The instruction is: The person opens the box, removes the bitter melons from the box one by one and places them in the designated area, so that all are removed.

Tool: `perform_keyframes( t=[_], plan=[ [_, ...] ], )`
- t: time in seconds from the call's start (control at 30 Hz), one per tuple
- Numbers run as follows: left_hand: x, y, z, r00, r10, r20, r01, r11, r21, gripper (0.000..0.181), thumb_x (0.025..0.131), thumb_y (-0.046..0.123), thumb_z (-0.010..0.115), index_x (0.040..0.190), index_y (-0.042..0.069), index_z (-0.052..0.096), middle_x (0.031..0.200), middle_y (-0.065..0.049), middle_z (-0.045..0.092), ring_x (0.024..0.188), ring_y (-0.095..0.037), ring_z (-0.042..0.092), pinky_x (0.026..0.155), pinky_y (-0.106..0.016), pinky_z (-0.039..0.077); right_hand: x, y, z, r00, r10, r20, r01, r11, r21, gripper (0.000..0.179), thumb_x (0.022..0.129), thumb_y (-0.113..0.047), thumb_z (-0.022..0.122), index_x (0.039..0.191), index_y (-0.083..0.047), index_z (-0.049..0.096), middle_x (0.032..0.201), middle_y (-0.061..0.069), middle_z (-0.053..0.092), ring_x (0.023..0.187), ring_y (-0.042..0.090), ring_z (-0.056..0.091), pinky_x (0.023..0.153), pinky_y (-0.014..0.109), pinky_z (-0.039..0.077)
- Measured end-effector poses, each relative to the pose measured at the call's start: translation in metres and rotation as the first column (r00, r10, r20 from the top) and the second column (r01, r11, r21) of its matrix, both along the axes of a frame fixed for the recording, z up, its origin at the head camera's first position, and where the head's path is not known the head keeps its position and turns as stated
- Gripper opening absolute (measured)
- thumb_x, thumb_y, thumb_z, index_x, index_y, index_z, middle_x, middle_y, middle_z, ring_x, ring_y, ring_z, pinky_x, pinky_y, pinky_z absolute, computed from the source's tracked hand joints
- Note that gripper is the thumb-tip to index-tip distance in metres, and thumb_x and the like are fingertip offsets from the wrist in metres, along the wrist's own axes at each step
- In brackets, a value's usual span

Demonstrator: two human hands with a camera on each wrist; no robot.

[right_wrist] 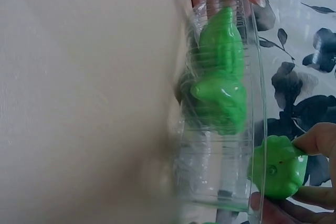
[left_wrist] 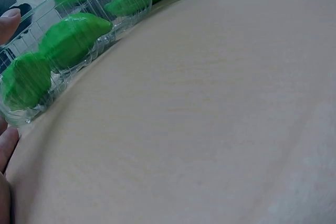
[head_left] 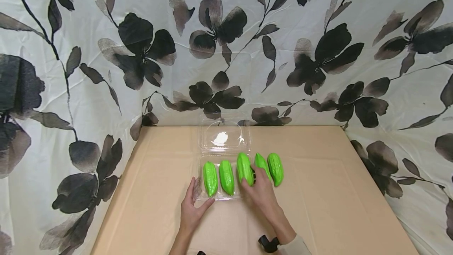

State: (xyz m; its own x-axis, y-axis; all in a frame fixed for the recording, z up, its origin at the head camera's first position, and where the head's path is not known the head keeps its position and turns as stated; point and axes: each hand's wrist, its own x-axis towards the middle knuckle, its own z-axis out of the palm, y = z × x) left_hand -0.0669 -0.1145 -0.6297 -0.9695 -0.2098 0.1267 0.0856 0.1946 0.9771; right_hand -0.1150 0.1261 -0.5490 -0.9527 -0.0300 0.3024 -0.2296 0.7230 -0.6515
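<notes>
A clear plastic clamshell container (head_left: 221,197) lies with its lid (head_left: 224,133) folded back. Two green ridged bitter melons, a left one (head_left: 210,179) and another (head_left: 227,177), lie side by side in its base. My left hand (head_left: 192,211) holds the base at its near left corner, fingers along the end wall and thumb at the front edge. Over the base's right part, my right hand (head_left: 262,192) pinches a third bitter melon (right_wrist: 281,166) between thumb and fingers, above the rim in the right wrist view.
Two more bitter melons, one partly behind my right hand (head_left: 261,163) and one beyond it (head_left: 275,169), lie on the tan table (head_left: 336,207) right of the container. A floral cloth (head_left: 265,89) hangs behind the table's far edge and along its sides.
</notes>
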Motion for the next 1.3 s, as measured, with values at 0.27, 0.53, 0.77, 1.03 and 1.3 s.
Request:
perform_keyframes(
  t=[0.27, 0.53, 0.77, 1.03, 1.3],
  plan=[
    [-0.001, 0.0, -0.001, 1.0, 0.002, 0.002, -0.002, 1.0, -0.016, 0.102, 0.075, 0.019, 0.089, 0.158, 0.012, 0.03, 0.155, -0.013, 0.047, 0.143, -0.03, 0.045, 0.111, -0.007, 0.032, -0.001, 0.009, 0.008, 1.0, -0.021, -0.014, 0.021, 1.0, -0.024, 0.056, 0.083, -0.018, 0.077, 0.13, 0.006, 0.058, 0.119, 0.026, 0.065, 0.103, 0.036, 0.066, 0.084, 0.047, 0.062],
    [0.0, 0.0, 0.0, 1.0, -0.003, 0.002, 0.003, 1.0, -0.013, 0.102, 0.075, 0.02, 0.089, 0.157, 0.01, 0.03, 0.155, -0.012, 0.047, 0.143, -0.028, 0.045, 0.111, -0.006, 0.031, -0.001, 0.021, 0.008, 0.998, -0.055, 0.032, 0.056, 0.998, -0.019, 0.057, 0.085, -0.019, 0.075, 0.133, 0.006, 0.056, 0.123, 0.027, 0.063, 0.108, 0.038, 0.065, 0.087, 0.049, 0.061],
    [0.001, 0.0, 0.0, 1.0, -0.002, 0.01, 0.003, 1.0, -0.026, 0.102, 0.076, 0.02, 0.088, 0.158, 0.01, 0.029, 0.155, -0.014, 0.046, 0.143, -0.031, 0.045, 0.111, -0.006, 0.032, -0.003, 0.029, 0.009, 0.994, -0.098, 0.042, 0.099, 0.995, -0.021, 0.055, 0.086, -0.018, 0.073, 0.133, 0.007, 0.056, 0.118, 0.025, 0.063, 0.089, 0.028, 0.064, 0.07, 0.035, 0.06],
    [0.0, 0.0, 0.0, 1.0, -0.002, 0.017, 0.002, 1.0, -0.021, 0.102, 0.076, 0.019, 0.088, 0.158, 0.012, 0.028, 0.155, -0.015, 0.045, 0.143, -0.032, 0.045, 0.11, -0.006, 0.031, -0.004, 0.041, 0.011, 0.989, -0.139, 0.043, 0.14, 0.99, -0.029, 0.055, 0.088, -0.02, 0.071, 0.133, 0.007, 0.056, 0.123, 0.028, 0.061, 0.097, 0.035, 0.065, 0.076, 0.045, 0.062],
    [0.0, 0.0, 0.001, 1.0, -0.007, 0.014, 0.007, 1.0, -0.001, 0.102, 0.076, 0.019, 0.088, 0.158, 0.011, 0.029, 0.156, -0.014, 0.045, 0.144, -0.031, 0.043, 0.111, -0.006, 0.031, -0.007, 0.051, 0.009, 0.984, -0.168, 0.052, 0.169, 0.985, -0.016, 0.054, 0.088, -0.02, 0.071, 0.132, 0.007, 0.055, 0.117, 0.024, 0.061, 0.09, 0.031, 0.064, 0.072, 0.039, 0.06]
  ],
)
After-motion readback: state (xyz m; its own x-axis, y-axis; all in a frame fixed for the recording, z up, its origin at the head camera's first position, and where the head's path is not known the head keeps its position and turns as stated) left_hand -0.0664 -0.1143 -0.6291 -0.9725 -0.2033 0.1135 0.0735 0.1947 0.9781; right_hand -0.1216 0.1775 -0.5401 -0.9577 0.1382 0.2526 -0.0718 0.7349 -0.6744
